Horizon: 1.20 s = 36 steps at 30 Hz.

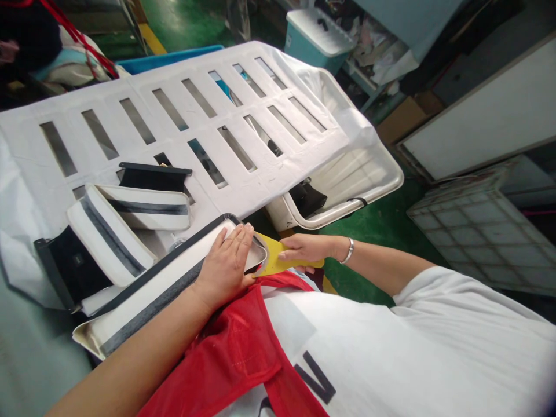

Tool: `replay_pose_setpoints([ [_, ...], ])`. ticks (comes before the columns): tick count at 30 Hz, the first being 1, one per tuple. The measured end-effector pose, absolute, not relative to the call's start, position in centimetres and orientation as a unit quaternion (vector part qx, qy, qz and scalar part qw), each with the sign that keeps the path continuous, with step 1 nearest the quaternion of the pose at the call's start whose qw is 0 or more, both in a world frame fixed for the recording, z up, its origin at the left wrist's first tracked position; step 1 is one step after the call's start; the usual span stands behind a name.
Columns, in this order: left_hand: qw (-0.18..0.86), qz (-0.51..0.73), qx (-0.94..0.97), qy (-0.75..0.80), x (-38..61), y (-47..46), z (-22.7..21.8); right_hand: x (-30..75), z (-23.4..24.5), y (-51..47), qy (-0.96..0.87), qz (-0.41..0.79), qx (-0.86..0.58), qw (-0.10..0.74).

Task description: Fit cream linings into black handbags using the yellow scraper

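My left hand [229, 259] lies flat, fingers together, on the end of a long white padded panel [143, 295] with a black rim and a grey strip. My right hand [304, 250] grips a flat yellow tool [271, 255], whose tip sits against the panel's rounded corner, right beside my left fingers. The panel rests across my lap, over a red mesh vest [226, 353].
Two similar white padded pieces [130, 223] with black parts lie stacked to the left. A large white sheet with several rectangular slots [174, 110] spans the area beyond. A white plastic bin [373, 174] stands on the green floor at right, near a teal tub [313, 35].
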<state>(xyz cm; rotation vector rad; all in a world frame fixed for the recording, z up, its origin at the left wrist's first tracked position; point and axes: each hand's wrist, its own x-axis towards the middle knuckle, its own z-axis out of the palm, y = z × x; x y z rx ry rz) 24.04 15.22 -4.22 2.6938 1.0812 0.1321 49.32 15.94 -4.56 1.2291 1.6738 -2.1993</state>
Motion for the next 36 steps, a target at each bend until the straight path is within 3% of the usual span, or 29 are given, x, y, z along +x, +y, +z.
replay_pose_setpoints([
  [27,0.109,0.016,0.916,0.385,24.3,15.4,-3.7,48.8,-4.7,17.6,0.536,-0.745,0.382,0.109],
  [36,0.116,-0.017,0.917,0.382,24.9,15.5,-3.3,47.9,-5.5,14.8,0.499,-0.755,0.423,0.038],
])
